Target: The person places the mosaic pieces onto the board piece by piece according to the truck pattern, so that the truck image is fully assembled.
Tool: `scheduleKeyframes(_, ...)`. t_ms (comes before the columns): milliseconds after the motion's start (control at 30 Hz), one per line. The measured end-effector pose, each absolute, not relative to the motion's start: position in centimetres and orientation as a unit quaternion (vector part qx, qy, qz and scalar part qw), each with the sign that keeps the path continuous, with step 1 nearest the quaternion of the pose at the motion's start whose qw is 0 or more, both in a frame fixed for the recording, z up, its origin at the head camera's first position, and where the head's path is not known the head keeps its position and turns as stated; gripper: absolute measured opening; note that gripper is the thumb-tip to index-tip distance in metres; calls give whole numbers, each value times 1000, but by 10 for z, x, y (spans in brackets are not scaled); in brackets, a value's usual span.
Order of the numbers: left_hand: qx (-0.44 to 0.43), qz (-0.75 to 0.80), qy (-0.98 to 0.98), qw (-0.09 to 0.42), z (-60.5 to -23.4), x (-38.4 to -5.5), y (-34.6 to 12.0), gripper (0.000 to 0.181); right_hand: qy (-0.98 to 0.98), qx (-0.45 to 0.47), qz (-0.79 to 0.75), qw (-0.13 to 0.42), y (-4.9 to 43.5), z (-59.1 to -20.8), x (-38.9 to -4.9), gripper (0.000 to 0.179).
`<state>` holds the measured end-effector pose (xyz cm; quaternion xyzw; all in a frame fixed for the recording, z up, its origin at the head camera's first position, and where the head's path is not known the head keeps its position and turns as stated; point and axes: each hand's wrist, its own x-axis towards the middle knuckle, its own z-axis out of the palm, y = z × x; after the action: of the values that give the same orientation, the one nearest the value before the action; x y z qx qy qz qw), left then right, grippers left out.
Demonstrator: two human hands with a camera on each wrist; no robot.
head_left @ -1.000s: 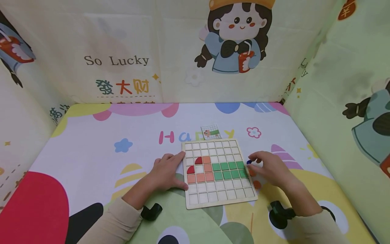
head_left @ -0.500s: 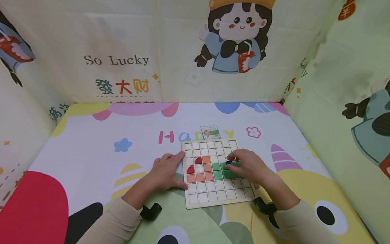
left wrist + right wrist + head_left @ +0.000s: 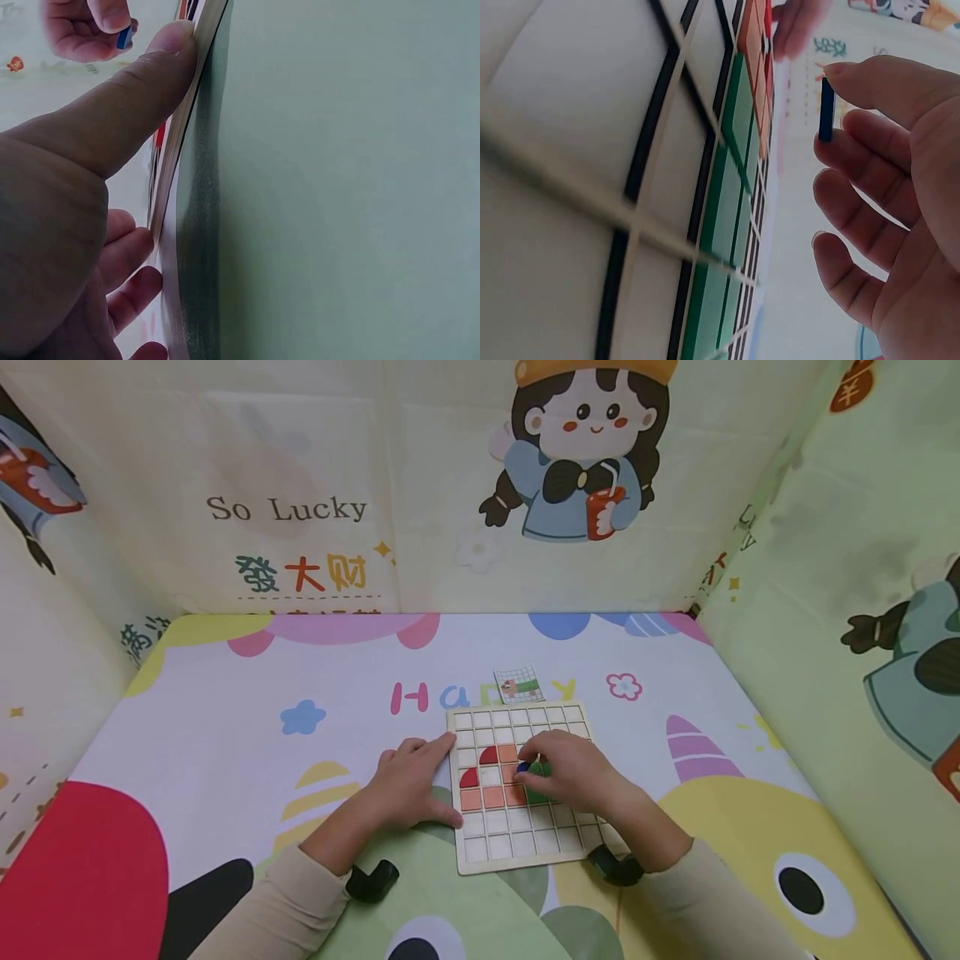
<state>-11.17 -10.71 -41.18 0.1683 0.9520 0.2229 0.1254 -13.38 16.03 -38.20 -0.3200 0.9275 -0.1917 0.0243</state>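
My right hand pinches a small dark blue tile between thumb and index finger, its other fingers loosely bent. It hovers over the wooden grid board, near the coral squares. Green squares run in two rows under that hand, mostly hidden by it in the head view. Two red rounded pieces sit at the left of the pattern, around a white cell. At the board's left edge, my left hand rests with extended fingers, thumb against the rim in the left wrist view.
A small pattern card lies just beyond the board's far edge. The table has a printed cloth, and printed fabric walls stand at the back and sides. Black wrist straps sit at both sleeves.
My right hand has carried the dark blue tile leftward from beside the board's right edge, across the green squares, to the coral column. My left hand and the board stay put.
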Motion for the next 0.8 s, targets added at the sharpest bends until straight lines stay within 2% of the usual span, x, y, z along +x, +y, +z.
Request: scheduleKeyframes(800,168,220,952,127,-412,-112,-107,115,933,-299,-190,67,125,-385,-132,12)
